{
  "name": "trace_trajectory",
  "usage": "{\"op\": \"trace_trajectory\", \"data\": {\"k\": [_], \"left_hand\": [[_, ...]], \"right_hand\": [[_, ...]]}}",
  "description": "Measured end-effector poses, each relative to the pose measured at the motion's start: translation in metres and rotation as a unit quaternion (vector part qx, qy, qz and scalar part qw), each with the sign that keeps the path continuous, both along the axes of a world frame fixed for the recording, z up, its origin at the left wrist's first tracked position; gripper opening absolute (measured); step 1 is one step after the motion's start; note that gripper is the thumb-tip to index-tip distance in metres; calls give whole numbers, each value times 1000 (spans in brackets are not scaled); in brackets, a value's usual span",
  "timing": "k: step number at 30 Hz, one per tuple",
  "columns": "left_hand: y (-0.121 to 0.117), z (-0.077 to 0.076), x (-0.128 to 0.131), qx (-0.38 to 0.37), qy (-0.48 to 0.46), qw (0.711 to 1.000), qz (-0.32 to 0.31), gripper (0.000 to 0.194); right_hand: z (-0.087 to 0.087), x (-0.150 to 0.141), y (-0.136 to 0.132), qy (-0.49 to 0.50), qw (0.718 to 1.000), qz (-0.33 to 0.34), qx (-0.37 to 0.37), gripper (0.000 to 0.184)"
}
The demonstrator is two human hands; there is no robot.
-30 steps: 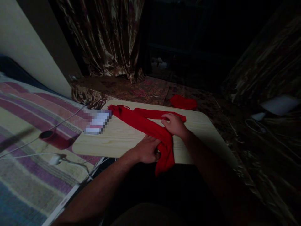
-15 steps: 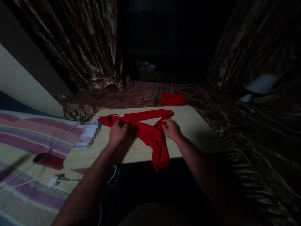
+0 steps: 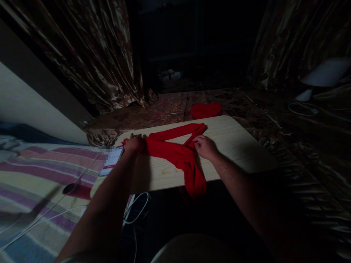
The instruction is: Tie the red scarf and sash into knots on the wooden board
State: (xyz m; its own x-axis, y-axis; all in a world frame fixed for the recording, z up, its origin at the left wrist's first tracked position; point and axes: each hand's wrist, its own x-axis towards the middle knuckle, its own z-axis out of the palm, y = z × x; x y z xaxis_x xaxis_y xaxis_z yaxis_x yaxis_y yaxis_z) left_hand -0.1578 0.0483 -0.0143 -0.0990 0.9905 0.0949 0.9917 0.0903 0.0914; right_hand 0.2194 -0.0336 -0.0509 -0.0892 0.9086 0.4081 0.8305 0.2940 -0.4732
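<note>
A red scarf [image 3: 161, 148] with a fringed end lies in a loop across a light wooden tabletop [image 3: 241, 146]. Its near tail hangs over the front edge. My left hand [image 3: 133, 143] is at the fringed end, its fingers closed over the fabric and partly hidden in the dim light. With thumb and fingers, my right hand [image 3: 205, 146] pinches the narrow stretch of scarf near the crossing, at the right side of the loop.
Another red cloth [image 3: 205, 110] lies beyond the table's far edge. A phone-like slab [image 3: 111, 162] rests by the left edge, beside a striped bed cover [image 3: 55, 175] with a dark red cylinder [image 3: 78, 190] and white cables. A white lamp [image 3: 325, 75] stands at far right.
My left hand has slid left along the scarf to its fringed end. My right hand keeps its pinch. The camera view has shifted slightly.
</note>
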Motion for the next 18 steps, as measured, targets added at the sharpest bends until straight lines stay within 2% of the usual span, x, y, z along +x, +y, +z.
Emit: {"op": "trace_trajectory", "data": {"k": [6,10,12,14,16,17,18], "left_hand": [[10,-3,1,-18,4,1000,-4,30],[12,9,0,16,-11,1000,-10,30],[14,21,1,60,-33,998,-11,35],[18,36,4,153,-74,985,-18,39],[22,50,7,252,-109,961,-35,38],[24,55,9,275,-116,953,-46,37],[25,59,10,265,-113,956,-50,34]], "right_hand": [[-2,2,2,2,1000,-2,-3,24],[-4,3,4,6,1000,1,3,23],[-6,3,4,9,1000,2,6,22],[-7,4,5,12,1000,5,10,21],[-7,4,5,14,1000,8,14,21],[-7,4,5,15,1000,8,16,20],[-7,4,5,15,1000,7,17,20]]}}
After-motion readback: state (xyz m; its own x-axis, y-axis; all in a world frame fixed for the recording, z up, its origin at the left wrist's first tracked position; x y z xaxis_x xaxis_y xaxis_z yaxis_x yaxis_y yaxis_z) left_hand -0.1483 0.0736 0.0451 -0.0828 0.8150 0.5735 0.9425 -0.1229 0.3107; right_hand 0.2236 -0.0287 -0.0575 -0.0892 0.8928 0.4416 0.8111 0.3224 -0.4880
